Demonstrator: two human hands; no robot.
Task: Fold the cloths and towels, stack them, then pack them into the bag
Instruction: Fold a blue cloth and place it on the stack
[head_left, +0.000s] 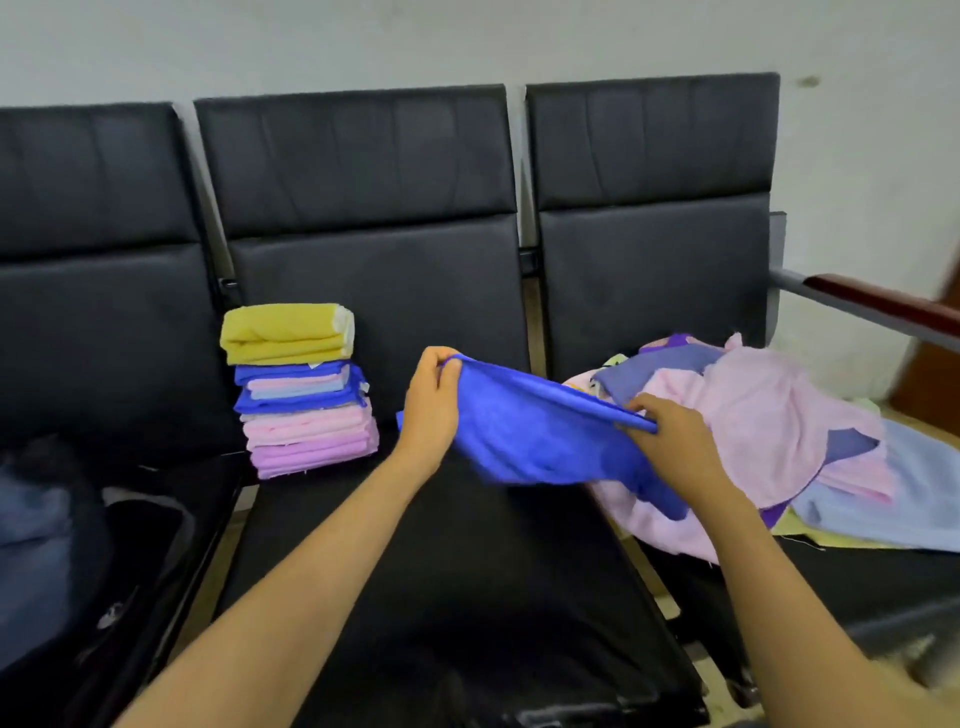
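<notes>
Soft, even room light around me, faint sheen on the seat backs, my blue cloth motion-smeared, frame edges bowed and soft.

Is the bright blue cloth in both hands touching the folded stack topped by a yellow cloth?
Apart: head view shows black seat between bright blue cloth and folded stack.

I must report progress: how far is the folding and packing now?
Done: a stack of folded cloths stands on the middle seat. In hand: the left hand and right hand hold a blue cloth stretched. Left: the unfolded pile on the right seat, then packing the dark bag.
</notes>
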